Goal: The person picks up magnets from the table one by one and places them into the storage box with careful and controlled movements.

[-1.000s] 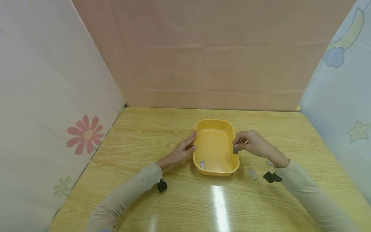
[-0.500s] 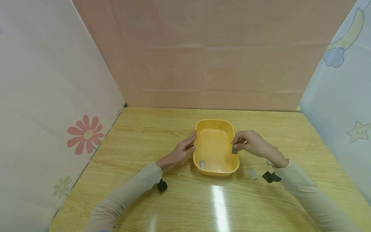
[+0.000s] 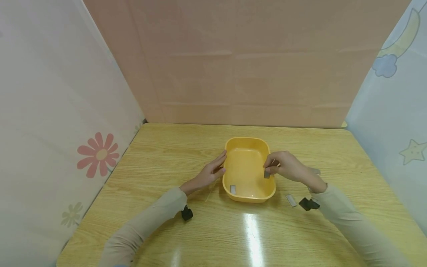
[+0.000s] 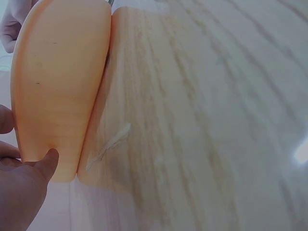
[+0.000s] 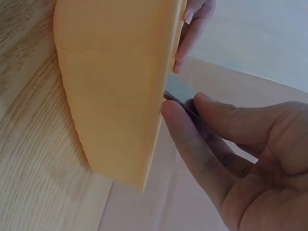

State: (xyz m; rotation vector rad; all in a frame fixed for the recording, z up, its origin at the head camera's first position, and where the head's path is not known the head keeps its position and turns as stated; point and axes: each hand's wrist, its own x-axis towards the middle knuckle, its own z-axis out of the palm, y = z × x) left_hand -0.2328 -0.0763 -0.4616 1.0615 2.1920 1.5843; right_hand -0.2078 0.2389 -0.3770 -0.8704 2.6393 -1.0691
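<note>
My right hand (image 3: 287, 166) pinches a small flat grey rectangular piece (image 3: 267, 173) between thumb and fingers at the right rim of a yellow plastic basin (image 3: 247, 199). In the right wrist view, the thin piece (image 5: 182, 91) has a dark edge and reaches over the basin's rim. My left hand (image 3: 211, 171) touches the basin's left side with fingers extended. In the left wrist view its thumb (image 4: 49, 159) lies against the outer wall. A similar grey-white piece (image 3: 232, 190) lies inside, in the near left corner.
On the wooden table (image 3: 186, 144), right of the basin, lie a grey flat piece (image 3: 291, 200) and another (image 3: 314, 170), partly behind the right wrist. Small black devices hang at the left wrist (image 3: 186, 213) and right wrist (image 3: 308, 204). Printed cloth walls enclose the sides.
My right hand has shifted slightly left, bringing the pinched piece further over the basin's inside. A grey piece behind the right wrist has come into view. The left hand stays in place.
</note>
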